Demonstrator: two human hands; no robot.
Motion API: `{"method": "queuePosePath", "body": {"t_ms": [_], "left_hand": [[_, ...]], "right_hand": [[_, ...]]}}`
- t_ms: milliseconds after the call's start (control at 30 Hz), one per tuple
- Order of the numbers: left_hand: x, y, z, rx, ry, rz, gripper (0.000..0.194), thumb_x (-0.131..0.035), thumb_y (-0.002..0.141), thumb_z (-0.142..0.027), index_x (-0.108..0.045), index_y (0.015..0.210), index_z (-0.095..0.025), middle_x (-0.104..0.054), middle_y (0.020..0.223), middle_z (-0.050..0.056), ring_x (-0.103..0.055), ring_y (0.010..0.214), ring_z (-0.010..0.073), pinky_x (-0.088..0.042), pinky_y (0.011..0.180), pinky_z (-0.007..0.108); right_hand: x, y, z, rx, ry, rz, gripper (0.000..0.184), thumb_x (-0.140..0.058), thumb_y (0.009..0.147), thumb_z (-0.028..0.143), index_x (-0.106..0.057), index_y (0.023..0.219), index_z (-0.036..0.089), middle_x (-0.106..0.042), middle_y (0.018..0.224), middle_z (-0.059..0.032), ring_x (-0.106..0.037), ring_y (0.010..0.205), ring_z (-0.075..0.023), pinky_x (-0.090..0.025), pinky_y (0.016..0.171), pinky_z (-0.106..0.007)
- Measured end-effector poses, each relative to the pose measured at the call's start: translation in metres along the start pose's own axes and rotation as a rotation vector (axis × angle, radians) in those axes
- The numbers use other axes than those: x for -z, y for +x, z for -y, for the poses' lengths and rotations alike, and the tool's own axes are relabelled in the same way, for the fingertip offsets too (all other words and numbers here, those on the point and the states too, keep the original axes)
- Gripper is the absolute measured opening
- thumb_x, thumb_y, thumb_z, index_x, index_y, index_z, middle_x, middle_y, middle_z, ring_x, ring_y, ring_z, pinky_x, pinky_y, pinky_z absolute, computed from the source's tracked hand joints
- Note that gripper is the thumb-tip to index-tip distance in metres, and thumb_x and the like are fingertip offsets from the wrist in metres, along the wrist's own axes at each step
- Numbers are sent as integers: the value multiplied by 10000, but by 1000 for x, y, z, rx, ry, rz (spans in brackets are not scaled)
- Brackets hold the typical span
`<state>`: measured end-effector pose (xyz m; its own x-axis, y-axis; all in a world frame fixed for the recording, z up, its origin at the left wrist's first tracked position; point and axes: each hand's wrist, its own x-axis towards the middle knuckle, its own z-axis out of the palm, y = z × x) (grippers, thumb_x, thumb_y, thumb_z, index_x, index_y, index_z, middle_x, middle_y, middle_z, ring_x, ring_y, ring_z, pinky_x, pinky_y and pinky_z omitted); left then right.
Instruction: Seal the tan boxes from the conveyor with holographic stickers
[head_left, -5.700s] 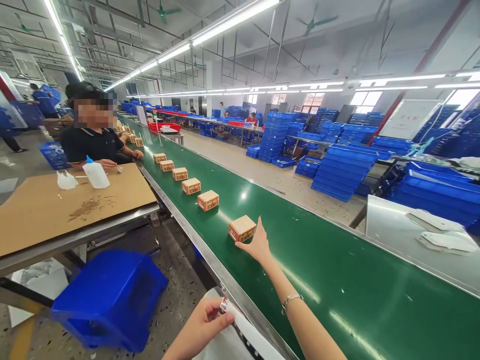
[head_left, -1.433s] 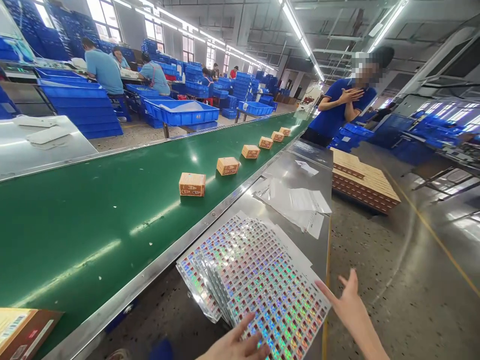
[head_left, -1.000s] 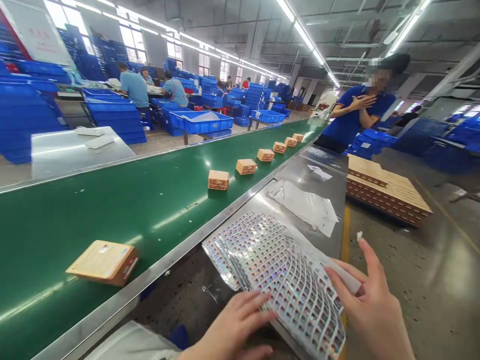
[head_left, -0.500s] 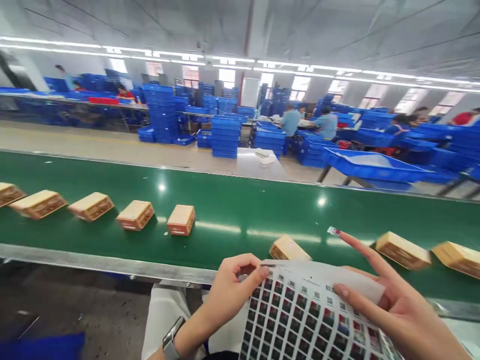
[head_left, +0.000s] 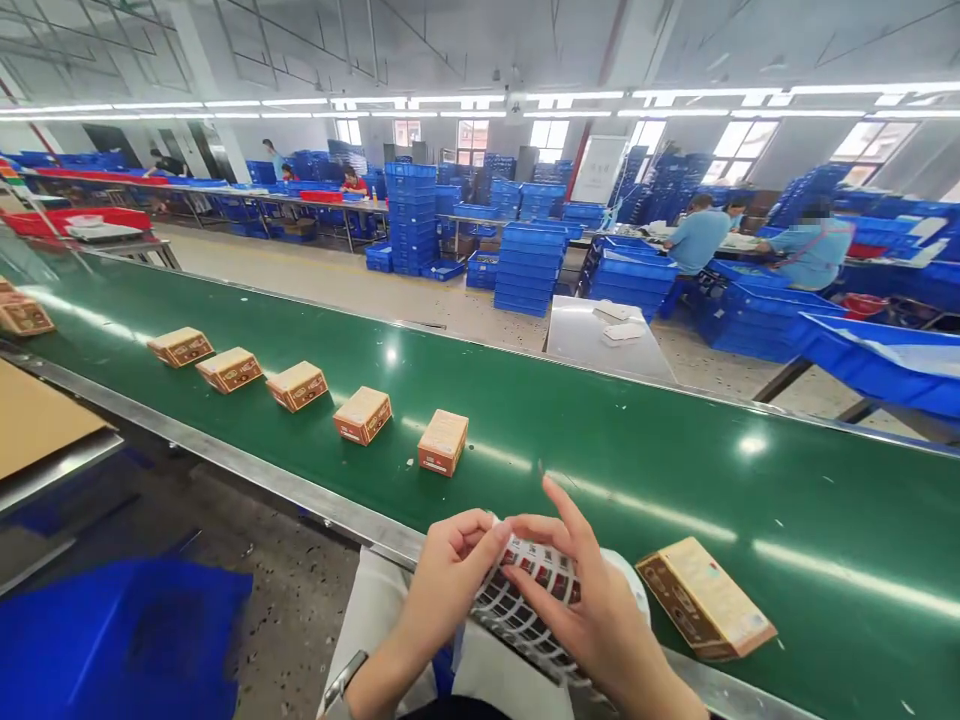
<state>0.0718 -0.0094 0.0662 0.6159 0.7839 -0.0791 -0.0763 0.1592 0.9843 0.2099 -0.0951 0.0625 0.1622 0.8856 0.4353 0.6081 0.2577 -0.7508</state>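
Note:
My left hand [head_left: 457, 565], a watch on its wrist, pinches the upper left corner of a sticker sheet [head_left: 517, 625] printed with rows of small dark pictures. My right hand [head_left: 592, 590] grips the same sheet, its thumb lying across the front and one finger reaching to the left fingertips. Another right finger points up, with a small blurred bit at its tip that I cannot make out. The sheet curves between both hands, above my lap at the belt's near edge. Right of it, a brown and cream carton [head_left: 705, 595] lies at an angle on the belt, a small coloured spot on top.
A green conveyor belt [head_left: 525, 415] with metal edges crosses in front of me. Several cartons [head_left: 442, 440] stand in a line to the left. Cardboard [head_left: 41, 415] and blue plastic [head_left: 127, 640] are at lower left. Beyond are stacked blue crates [head_left: 529, 265] and seated people.
My view has turned left. My right hand has drawn in toward my left fingers, and the sheet is more curled. The sticker seen on the right fingertip is no longer clearly visible.

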Motion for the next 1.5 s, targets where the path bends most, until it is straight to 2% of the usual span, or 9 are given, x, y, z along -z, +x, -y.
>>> {"method": "queuePosePath", "body": {"t_ms": [167,233,300,633,900,1100,1267,1367,1500], "left_hand": [[13,-6,0,-137,197,-114,384,-771,776,-285,-604,1119,-238,-650,1106,49,-613,1042,200,-510,863,290],[17,-6,-4,-209,356,-106,295,-757,789,-263,-674,1072,-250,-635,1202,55,-584,1135,218,-474,959,315],[20,-6,-7,-207,428,-61,80,-709,835,-274,-729,892,-221,-688,1107,54,-621,1061,211,-475,934,305],[21,-4,4,134,253,28,252,-679,847,-395,-676,769,-155,-670,663,3,-559,594,111,-409,550,197],[19,2,10,207,136,156,294,-712,831,-359,-673,1062,-182,-734,770,19,-655,701,149,-472,627,217],[13,8,14,170,192,114,236,-681,846,-382,-756,942,-180,-776,906,66,-703,842,217,-532,737,280],[25,23,22,154,347,125,230,-657,864,-382,-751,840,-173,-760,795,52,-688,744,198,-524,658,267],[43,42,22,34,431,214,173,-672,858,-345,-749,818,-196,-760,1039,79,-675,1028,255,-538,888,367],[57,75,28,-122,593,328,90,-711,826,-295,-760,770,-244,-452,1522,6,-232,1490,323,-131,1212,598]], "right_hand": [[11,14,-17,-158,265,70,701,-608,917,252,-228,1503,317,-734,962,11,-722,858,-148,-592,820,-278],[15,19,-17,-208,342,135,719,-619,910,258,-219,1506,315,-737,907,24,-716,803,-140,-590,786,-267],[15,22,-17,-251,399,189,733,-625,909,263,-208,1509,311,-740,876,30,-710,764,-136,-589,761,-264],[-1,18,-7,-257,401,65,687,-625,896,219,-271,1473,337,-721,880,52,-691,804,-134,-575,829,-305],[3,13,-11,-425,376,34,667,-597,909,230,-264,1481,309,-728,836,55,-695,792,-129,-549,801,-278],[8,9,-12,-436,346,31,656,-600,911,288,-278,1483,277,-740,846,28,-696,775,-151,-560,801,-308],[19,13,-46,-541,422,-90,617,-645,892,391,-386,1431,239,-763,940,-46,-716,879,-207,-552,875,-392],[19,24,-83,-630,571,-245,470,-663,870,445,-575,1265,205,-755,1024,-98,-717,886,-229,-573,829,-405],[-1,45,-124,-729,730,-441,375,-768,757,451,-726,1032,200,-711,1184,-101,-647,1118,-271,-541,932,-423]]}}
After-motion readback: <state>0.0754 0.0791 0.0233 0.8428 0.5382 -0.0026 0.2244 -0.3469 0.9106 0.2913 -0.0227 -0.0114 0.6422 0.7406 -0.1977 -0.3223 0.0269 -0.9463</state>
